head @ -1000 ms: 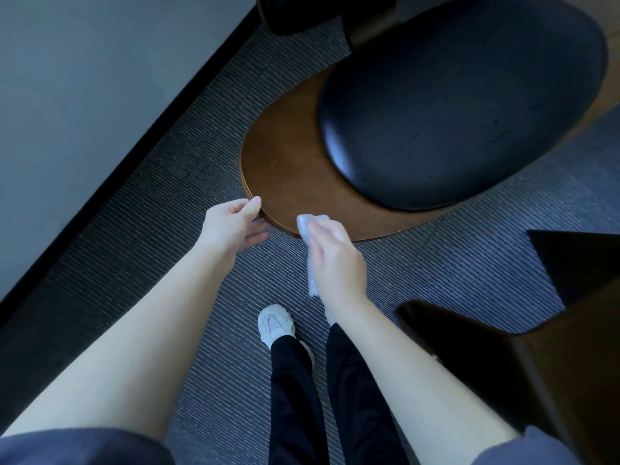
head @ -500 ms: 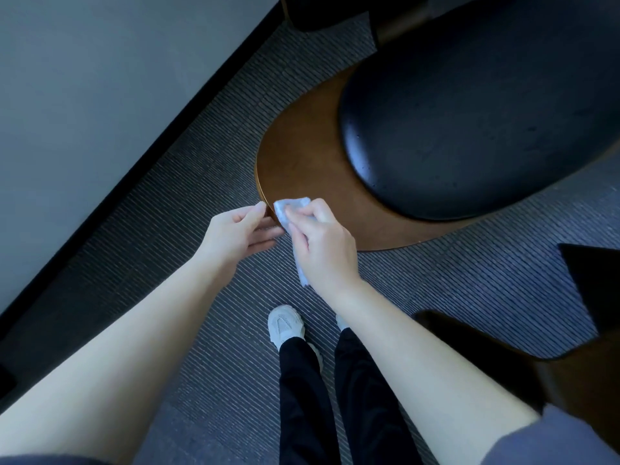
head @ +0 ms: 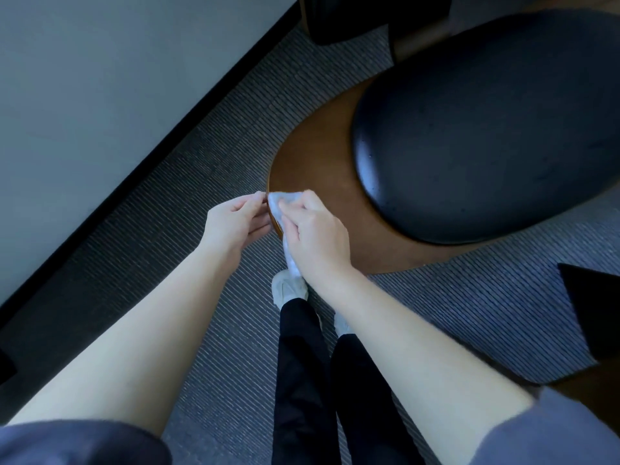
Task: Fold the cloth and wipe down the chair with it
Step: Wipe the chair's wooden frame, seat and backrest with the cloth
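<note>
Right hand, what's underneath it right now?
A pale cloth, held by the right hand against the wooden chair rim. The hand covers most of the cloth, so its folds are hidden.

Two hands [head: 235,223] [head: 318,236], one cloth [head: 277,203], two shoes [head: 288,287] [head: 343,325]

Blue-grey sleeves [head: 84,441], black trousers [head: 302,380], white trainers [head: 288,287].

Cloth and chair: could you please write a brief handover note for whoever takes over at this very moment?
Right grip: holds the white cloth and presses it on the wooden rim of the chair.
Left grip: open, fingertips beside that rim, next to the cloth; contact unclear.
Done: cloth is gathered in hand and laid on the rim.
Left: the rest of the wood and the black cushion; I cannot tell what is already wiped.
</note>
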